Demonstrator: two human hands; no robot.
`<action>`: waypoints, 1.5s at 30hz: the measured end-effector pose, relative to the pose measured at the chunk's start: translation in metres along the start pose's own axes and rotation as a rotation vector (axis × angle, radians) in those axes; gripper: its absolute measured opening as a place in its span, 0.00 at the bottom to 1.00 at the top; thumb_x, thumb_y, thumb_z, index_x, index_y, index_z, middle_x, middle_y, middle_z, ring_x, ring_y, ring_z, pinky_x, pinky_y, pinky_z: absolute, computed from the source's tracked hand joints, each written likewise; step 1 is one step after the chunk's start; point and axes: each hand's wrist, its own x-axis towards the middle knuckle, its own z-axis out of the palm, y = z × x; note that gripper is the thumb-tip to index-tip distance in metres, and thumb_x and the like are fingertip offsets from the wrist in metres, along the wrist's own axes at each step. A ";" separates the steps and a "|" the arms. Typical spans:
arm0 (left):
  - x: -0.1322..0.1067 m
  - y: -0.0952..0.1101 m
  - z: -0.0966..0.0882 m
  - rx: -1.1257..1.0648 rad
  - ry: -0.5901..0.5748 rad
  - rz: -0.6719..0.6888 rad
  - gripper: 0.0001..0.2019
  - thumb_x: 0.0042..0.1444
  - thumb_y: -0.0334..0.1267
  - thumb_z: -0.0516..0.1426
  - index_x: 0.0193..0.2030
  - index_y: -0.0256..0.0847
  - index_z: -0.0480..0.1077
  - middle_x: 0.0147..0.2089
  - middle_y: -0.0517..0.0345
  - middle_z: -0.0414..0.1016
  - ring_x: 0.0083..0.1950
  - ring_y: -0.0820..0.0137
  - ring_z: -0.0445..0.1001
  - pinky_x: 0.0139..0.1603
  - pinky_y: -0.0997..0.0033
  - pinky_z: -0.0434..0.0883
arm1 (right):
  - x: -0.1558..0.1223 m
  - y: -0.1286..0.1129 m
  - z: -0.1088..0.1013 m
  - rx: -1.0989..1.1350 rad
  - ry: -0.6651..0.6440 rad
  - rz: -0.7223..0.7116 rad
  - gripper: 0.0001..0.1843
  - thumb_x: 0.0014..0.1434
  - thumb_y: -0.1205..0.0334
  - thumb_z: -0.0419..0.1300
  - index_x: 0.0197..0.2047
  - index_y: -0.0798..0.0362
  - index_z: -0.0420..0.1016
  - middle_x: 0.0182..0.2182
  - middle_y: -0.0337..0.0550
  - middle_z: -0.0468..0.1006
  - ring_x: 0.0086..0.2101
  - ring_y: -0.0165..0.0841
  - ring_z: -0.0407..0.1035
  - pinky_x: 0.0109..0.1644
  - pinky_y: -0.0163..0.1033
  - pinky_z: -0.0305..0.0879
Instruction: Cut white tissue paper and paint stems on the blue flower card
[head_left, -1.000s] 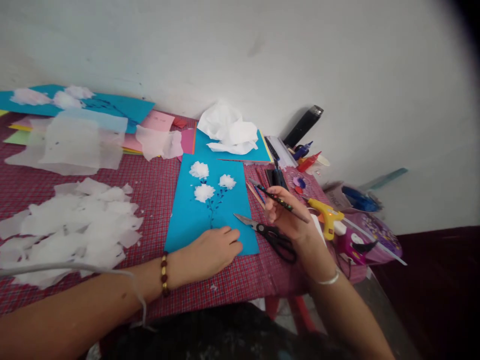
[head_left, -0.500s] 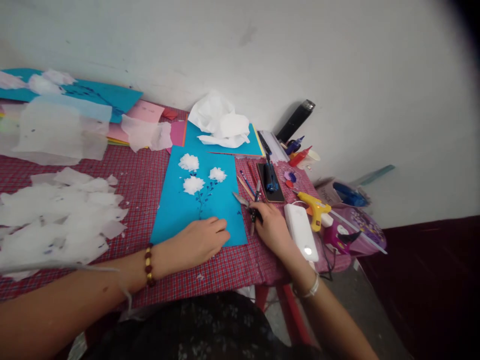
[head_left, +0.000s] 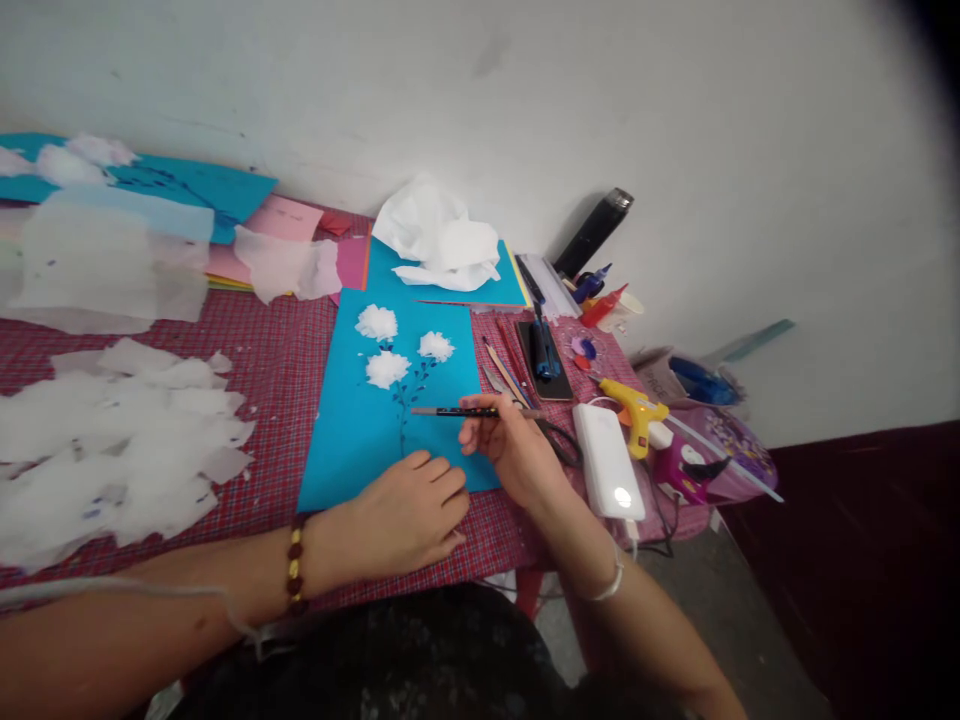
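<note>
A slim, dark, patterned stick [head_left: 442, 412], pencil-like, lies across the fingers of my right hand [head_left: 517, 450], which pinches it over the blue sheet [head_left: 330, 450]. Its kind is not clear. White ruffled paper flowers [head_left: 388, 369] and a painted dark blue stem with leaves [head_left: 405, 400] are on this sheet. My left hand [head_left: 405, 515] rests at the sheet's lower edge, fingers curled in, with nothing seen in them. Partly hidden beneath my right hand are scissors, their black handles [head_left: 564, 442] showing at its right.
Torn white paper [head_left: 112, 450] is heaped at left. Crumpled white paper [head_left: 442, 240] sits behind the sheet. To the right are pencils [head_left: 506, 370], a phone-like slab [head_left: 555, 385], a white power bank [head_left: 609, 460], a yellow glue gun [head_left: 636, 410] and a black bottle [head_left: 596, 235].
My right hand has left the scissors and moved left and over the sheet, now with the dark stick between its fingers. The scissors have turned. My left hand has shifted slightly downward.
</note>
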 end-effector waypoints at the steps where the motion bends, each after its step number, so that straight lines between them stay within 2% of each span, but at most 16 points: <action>1: 0.000 0.001 -0.001 -0.005 0.026 0.001 0.12 0.59 0.46 0.62 0.35 0.39 0.71 0.34 0.58 0.71 0.36 0.64 0.67 0.37 0.60 0.62 | 0.004 0.004 0.001 0.084 0.018 0.050 0.28 0.59 0.34 0.59 0.41 0.52 0.78 0.25 0.40 0.79 0.24 0.30 0.71 0.31 0.36 0.67; 4: 0.001 -0.003 -0.006 0.026 0.149 -0.014 0.11 0.62 0.41 0.59 0.30 0.40 0.68 0.29 0.59 0.69 0.33 0.65 0.66 0.35 0.61 0.60 | 0.010 0.011 0.001 0.204 0.058 0.110 0.28 0.52 0.33 0.65 0.36 0.53 0.78 0.20 0.36 0.75 0.20 0.27 0.66 0.26 0.33 0.63; 7: 0.001 -0.018 -0.014 0.074 0.239 -0.099 0.11 0.64 0.33 0.55 0.29 0.41 0.66 0.29 0.58 0.68 0.32 0.65 0.65 0.34 0.62 0.59 | 0.009 0.013 -0.001 0.212 0.097 0.083 0.24 0.54 0.38 0.67 0.32 0.53 0.77 0.14 0.31 0.68 0.17 0.25 0.60 0.24 0.32 0.59; 11: 0.001 -0.038 -0.019 0.045 0.242 -0.319 0.05 0.62 0.34 0.56 0.35 0.38 0.67 0.34 0.54 0.70 0.36 0.63 0.68 0.37 0.63 0.63 | 0.006 0.014 -0.001 0.197 0.119 0.038 0.16 0.56 0.47 0.67 0.31 0.53 0.76 0.12 0.28 0.63 0.16 0.24 0.54 0.23 0.32 0.56; 13: 0.001 -0.044 -0.017 0.013 0.201 -0.378 0.06 0.61 0.38 0.58 0.39 0.37 0.68 0.37 0.53 0.71 0.38 0.62 0.70 0.38 0.63 0.65 | 0.006 0.013 -0.001 0.196 0.106 0.024 0.14 0.56 0.50 0.68 0.31 0.52 0.75 0.13 0.27 0.62 0.16 0.24 0.53 0.23 0.31 0.55; 16: 0.002 -0.046 -0.012 0.017 0.118 -0.334 0.07 0.64 0.39 0.56 0.35 0.39 0.69 0.34 0.55 0.71 0.36 0.61 0.70 0.37 0.62 0.63 | 0.005 0.012 -0.001 0.197 0.084 0.019 0.12 0.55 0.54 0.69 0.32 0.52 0.74 0.13 0.26 0.61 0.16 0.23 0.52 0.23 0.31 0.54; 20: 0.001 -0.045 -0.002 0.083 0.119 -0.260 0.14 0.69 0.37 0.51 0.31 0.40 0.68 0.30 0.55 0.70 0.34 0.62 0.70 0.35 0.62 0.60 | 0.005 0.013 -0.001 0.178 0.077 0.016 0.11 0.54 0.55 0.69 0.33 0.51 0.74 0.13 0.25 0.61 0.16 0.24 0.52 0.23 0.32 0.54; 30: -0.001 -0.047 0.005 0.095 0.029 -0.284 0.18 0.71 0.40 0.48 0.32 0.39 0.70 0.31 0.53 0.71 0.35 0.61 0.70 0.37 0.61 0.61 | 0.004 0.018 -0.004 0.098 0.019 0.014 0.08 0.57 0.57 0.66 0.36 0.51 0.76 0.15 0.28 0.67 0.17 0.24 0.58 0.24 0.33 0.54; 40: 0.002 -0.045 0.000 0.051 0.086 -0.318 0.21 0.73 0.43 0.46 0.31 0.39 0.70 0.31 0.55 0.72 0.34 0.66 0.69 0.36 0.65 0.61 | 0.002 0.015 -0.001 0.067 0.044 0.013 0.11 0.60 0.52 0.64 0.35 0.51 0.75 0.16 0.29 0.67 0.18 0.25 0.58 0.25 0.34 0.59; 45: 0.001 -0.044 0.001 0.066 0.095 -0.283 0.20 0.73 0.42 0.46 0.31 0.39 0.70 0.30 0.55 0.71 0.32 0.65 0.68 0.34 0.65 0.60 | -0.001 0.016 -0.002 -0.015 -0.025 0.026 0.12 0.62 0.51 0.62 0.37 0.51 0.77 0.16 0.31 0.70 0.17 0.25 0.59 0.22 0.32 0.54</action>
